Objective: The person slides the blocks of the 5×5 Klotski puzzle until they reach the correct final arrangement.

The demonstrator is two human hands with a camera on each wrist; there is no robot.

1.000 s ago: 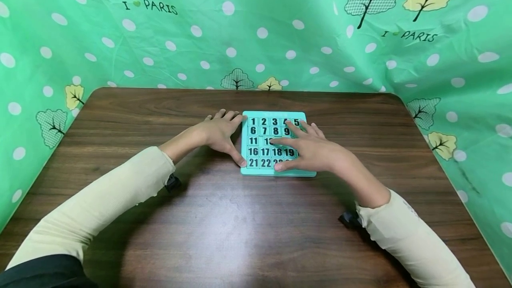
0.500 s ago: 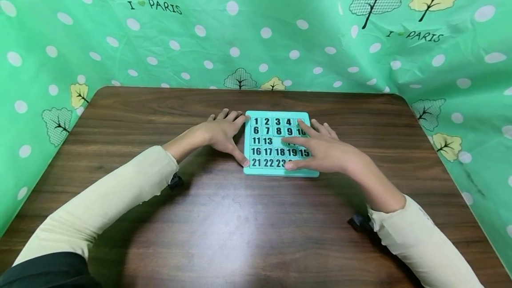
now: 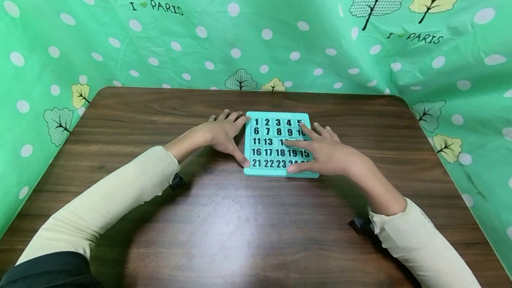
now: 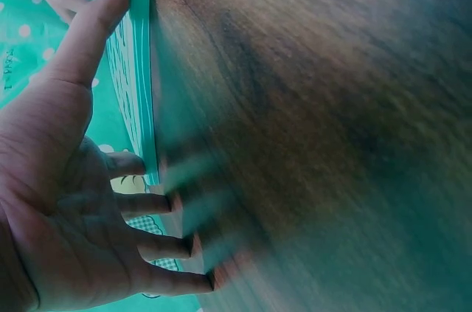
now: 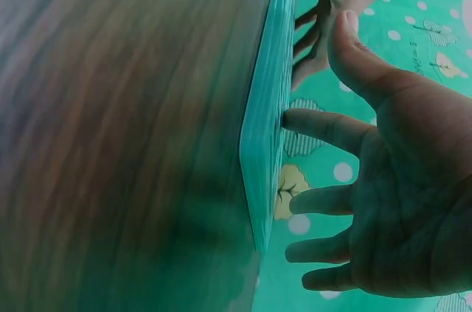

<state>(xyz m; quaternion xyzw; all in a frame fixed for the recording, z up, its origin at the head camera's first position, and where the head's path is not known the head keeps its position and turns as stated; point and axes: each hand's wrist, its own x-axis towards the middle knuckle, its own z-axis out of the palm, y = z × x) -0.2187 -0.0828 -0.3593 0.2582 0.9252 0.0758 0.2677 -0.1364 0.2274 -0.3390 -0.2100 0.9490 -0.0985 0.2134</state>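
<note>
Turquoise number board (squarish, black-printed)

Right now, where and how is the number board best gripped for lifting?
Probably by its opposite side edges, coming from left and right at once. The number board lies flat on the table, thin and roughly square, and its numbered tiles may slide if gripped. The left hand is at the left edge; the right hand, over the tiles, should first move outward.

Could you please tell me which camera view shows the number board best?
The head view: it shows the number board from above, most numbers readable, though the right hand covers some. The left wrist and right wrist views show it nearly edge-on, its numbers unreadable.
</note>
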